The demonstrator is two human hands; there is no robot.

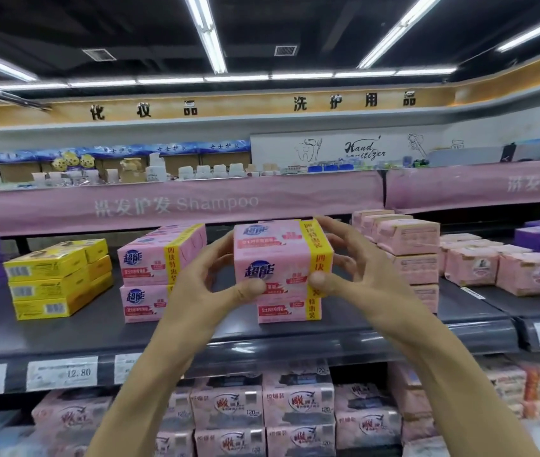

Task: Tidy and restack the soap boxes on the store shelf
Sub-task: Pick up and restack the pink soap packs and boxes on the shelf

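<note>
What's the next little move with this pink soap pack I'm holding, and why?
Probably ease the held pack straight down onto the lower pack and square their fronts. The left hand and right hand grip its sides, it hangs right over that single pack, and the neighbouring stack to the left is already two high.

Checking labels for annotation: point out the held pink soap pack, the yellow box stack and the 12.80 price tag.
held pink soap pack (275, 255): head view, pink front face.
yellow box stack (47, 288): head view, front face of the middle box.
12.80 price tag (62, 372): head view, middle of the white label.
</note>
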